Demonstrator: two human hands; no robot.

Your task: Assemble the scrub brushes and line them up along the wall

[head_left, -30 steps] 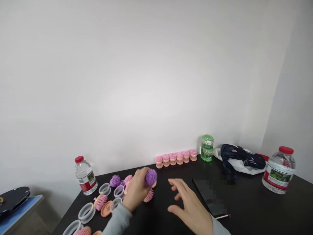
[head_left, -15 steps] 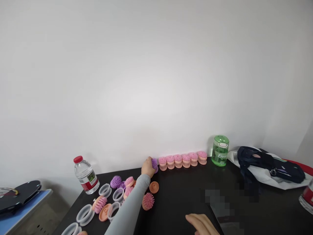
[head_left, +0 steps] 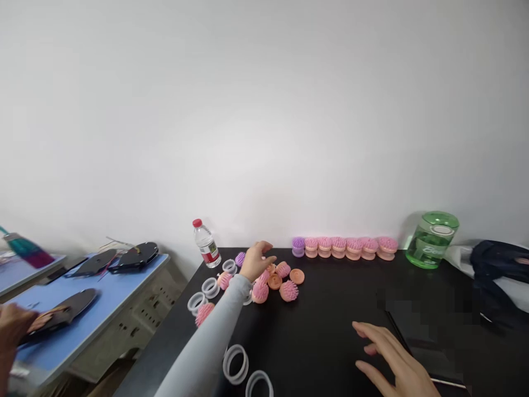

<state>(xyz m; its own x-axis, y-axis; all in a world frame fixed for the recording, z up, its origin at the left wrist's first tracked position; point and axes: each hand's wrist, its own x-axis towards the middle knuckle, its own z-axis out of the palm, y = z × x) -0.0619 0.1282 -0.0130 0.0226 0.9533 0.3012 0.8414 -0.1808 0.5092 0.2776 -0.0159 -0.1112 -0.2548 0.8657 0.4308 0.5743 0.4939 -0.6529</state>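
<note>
Our left hand (head_left: pixel 255 260) reaches out over the loose pile of brushes (head_left: pixel 278 280) on the black table (head_left: pixel 330 331), fingers (head_left: pixel 266 259) spread and slightly curled, holding nothing. It hovers just above the pile, nearest an orange disc (head_left: pixel 274 281) and a pink brush (head_left: pixel 283 269); we cannot tell whether the fingertips touch any of them. Our right hand (head_left: pixel 392 361) lies low over the table, well apart from the pile on its near right side, fingers loosely spread and empty, just beside a dark flat thing that is blurred.

Beyond the pile, against the wall, stands a row of brushes (head_left: pixel 345 247): one purple brush (head_left: pixel 298 246) at the end nearest the pile, the others pink. Clear rings (head_left: pixel 210 287) lie on the pile's left side, and two more rings (head_left: pixel 236 363) lie nearer to us.

A small water bottle (head_left: pixel 205 251) with a red cap stands left of the pile, water inside. A green jar (head_left: pixel 431 240) stands past the far end of the row; its contents are not clear to us.

Another person's hand (head_left: pixel 10 328) rests on a blue table (head_left: pixel 95 303), well left of the pile.
</note>
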